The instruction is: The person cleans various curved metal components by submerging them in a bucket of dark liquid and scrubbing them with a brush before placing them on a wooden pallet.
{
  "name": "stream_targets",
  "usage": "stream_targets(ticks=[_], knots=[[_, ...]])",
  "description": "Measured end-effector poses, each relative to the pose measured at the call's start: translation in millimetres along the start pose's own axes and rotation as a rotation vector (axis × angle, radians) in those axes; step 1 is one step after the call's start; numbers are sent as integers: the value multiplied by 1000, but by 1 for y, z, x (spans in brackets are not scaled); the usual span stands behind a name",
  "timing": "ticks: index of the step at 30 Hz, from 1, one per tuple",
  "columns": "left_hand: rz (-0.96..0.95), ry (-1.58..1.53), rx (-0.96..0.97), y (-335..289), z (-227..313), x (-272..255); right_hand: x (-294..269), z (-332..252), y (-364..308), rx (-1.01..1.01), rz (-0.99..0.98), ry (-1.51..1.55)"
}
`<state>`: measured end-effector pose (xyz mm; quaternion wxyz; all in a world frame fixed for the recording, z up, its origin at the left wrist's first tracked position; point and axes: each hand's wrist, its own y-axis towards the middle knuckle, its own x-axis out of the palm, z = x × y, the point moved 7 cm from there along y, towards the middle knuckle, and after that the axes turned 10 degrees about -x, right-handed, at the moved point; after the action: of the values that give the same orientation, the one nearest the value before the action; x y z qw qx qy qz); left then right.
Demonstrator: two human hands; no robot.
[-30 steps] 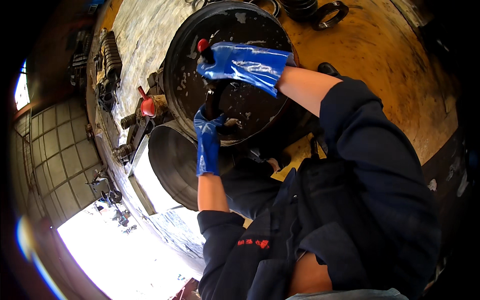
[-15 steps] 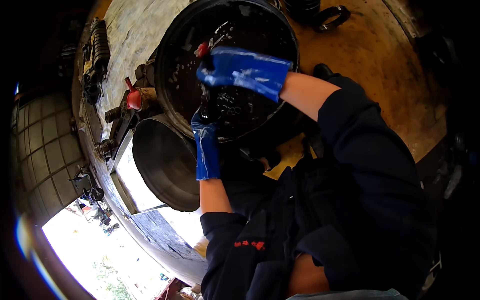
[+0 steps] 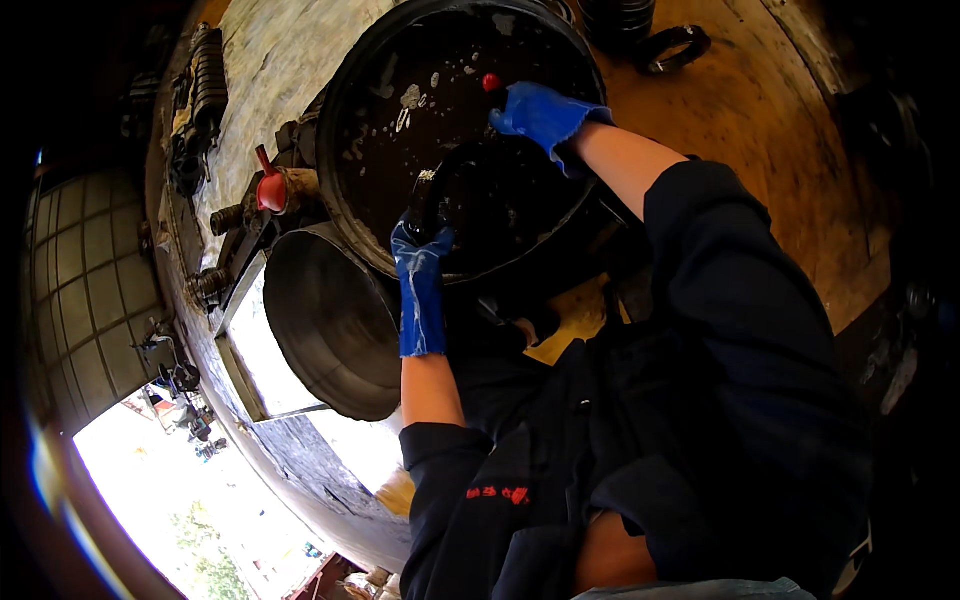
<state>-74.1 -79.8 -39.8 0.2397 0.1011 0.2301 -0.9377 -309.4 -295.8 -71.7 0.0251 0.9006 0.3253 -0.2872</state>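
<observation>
A wide round black basin holds dark liquid with pale foam patches. In a blue glove, my left hand is closed on the near left edge of a dark ring-shaped part, which is wet and hard to tell from the liquid. My right hand, also gloved in blue, is over the basin's right side, its fingers curled. Just beyond those fingers shows the red end of a tool; its other part is hidden by the hand and the dark background.
An empty grey metal drum lies tilted at the basin's lower left. A red funnel-like scoop rests left of the basin. Coil-spring parts lie farther left. A black ring sits on the brown floor at the right.
My right hand has swung right and slightly away from my left hand, the red end moving with it. The dark ring now shows more plainly; my left hand has barely moved.
</observation>
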Motion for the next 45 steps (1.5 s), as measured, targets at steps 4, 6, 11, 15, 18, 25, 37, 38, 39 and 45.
stream_targets(ticks=[4,6,11,15,18,25,37,38,39,45], knots=[[-21,189,-77,5,-6,-8,-28,-107,-5,-104,47,295],[-88,196,-120,12,-2,2,-15,-135,6,-191,-171,195],[-10,328,128,18,-15,-18,22,-215,-46,-517,-212,-11],[-83,225,-110,16,-16,-10,14,-159,-15,-445,-79,108],[-42,266,44,7,6,0,-7,-95,15,-131,-7,141],[-28,229,-14,14,-12,-20,0,-166,-8,-289,-146,346],[-28,-31,-61,-4,8,-3,-5,-60,3,76,158,484],[-26,-83,-89,-3,6,-6,-6,-53,-2,65,189,480],[-14,-137,-123,-4,-1,-15,-4,-57,-13,53,207,477],[-88,-210,-153,-13,13,-12,7,-37,-32,208,65,292]])
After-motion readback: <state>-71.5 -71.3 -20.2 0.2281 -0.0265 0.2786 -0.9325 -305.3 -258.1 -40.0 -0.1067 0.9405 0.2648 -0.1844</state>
